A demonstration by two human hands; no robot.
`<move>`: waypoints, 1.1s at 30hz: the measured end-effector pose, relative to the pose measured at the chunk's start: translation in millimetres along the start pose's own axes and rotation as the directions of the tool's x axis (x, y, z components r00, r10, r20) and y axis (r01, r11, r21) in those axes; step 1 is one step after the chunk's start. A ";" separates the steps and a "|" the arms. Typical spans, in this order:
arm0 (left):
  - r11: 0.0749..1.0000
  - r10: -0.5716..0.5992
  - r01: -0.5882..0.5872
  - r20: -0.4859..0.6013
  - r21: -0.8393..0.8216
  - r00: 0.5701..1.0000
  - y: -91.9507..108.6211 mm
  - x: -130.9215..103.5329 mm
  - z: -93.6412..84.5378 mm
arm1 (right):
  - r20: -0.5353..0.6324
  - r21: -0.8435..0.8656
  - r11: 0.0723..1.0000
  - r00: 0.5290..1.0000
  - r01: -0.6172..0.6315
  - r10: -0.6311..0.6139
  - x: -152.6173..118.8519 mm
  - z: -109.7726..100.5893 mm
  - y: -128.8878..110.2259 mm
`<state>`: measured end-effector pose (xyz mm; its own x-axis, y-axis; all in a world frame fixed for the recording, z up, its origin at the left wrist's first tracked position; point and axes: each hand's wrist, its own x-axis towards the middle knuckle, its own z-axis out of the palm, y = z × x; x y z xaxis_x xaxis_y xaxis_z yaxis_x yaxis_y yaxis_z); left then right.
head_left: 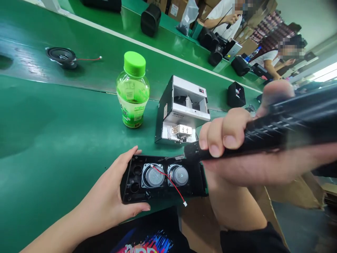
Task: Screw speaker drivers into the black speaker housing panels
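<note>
My left hand [119,186] grips the left end of a black speaker housing [196,179], thumb along the near side and fingers over the far side. Two round speaker drivers [154,175] sit inside the housing, and a red wire [175,186] with a white plug hangs over its near edge. Wrapped around a black electric screwdriver [284,121] is my right hand [226,137]. The tool slants leftward, its nose above the housing's far edge; whether the tip touches anything I cannot tell. The right end of the housing is partly hidden behind my right hand.
Beyond the housing stand a silver-black screw feeder [181,112] and a green-capped bottle [133,91]. A loose speaker driver [61,56] with a red wire lies far left. Black housings [151,20] line the far bench, where two people work. A cardboard box [197,225] is below the table edge.
</note>
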<state>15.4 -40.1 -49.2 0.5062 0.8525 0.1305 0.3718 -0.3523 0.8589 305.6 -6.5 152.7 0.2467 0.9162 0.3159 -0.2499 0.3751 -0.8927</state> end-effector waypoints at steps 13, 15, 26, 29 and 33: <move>0.993 0.091 -0.093 -0.026 -0.074 0.995 0.5 6.3 7.5 | 0.225 0.054 0.983 0.962 -0.174 0.157 -13.2 24.8 69.3; 0.992 0.097 -0.099 -0.031 -0.075 0.995 1.0 6.6 7.6 | 0.234 0.033 0.981 0.956 -0.192 0.179 -13.8 24.6 69.5; 0.994 0.080 -0.081 -0.024 -0.079 0.997 2.6 6.1 7.0 | 0.190 -0.009 0.995 0.977 -0.097 0.097 -17.8 39.7 80.5; 0.992 0.084 -0.087 -0.033 -0.094 0.996 3.4 7.5 8.3 | 0.237 0.037 0.998 0.971 -0.053 0.042 -21.1 38.3 90.7; 0.989 0.081 -0.084 -0.030 -0.119 0.996 3.1 9.2 9.6 | 0.235 0.022 1.000 0.972 -0.016 0.010 -28.8 29.6 102.1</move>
<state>28.7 -37.0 -50.1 0.5113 0.8322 0.2146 0.2324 -0.3743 0.8977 245.3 9.7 62.0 0.0171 0.9276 0.3732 -0.2741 0.3633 -0.8904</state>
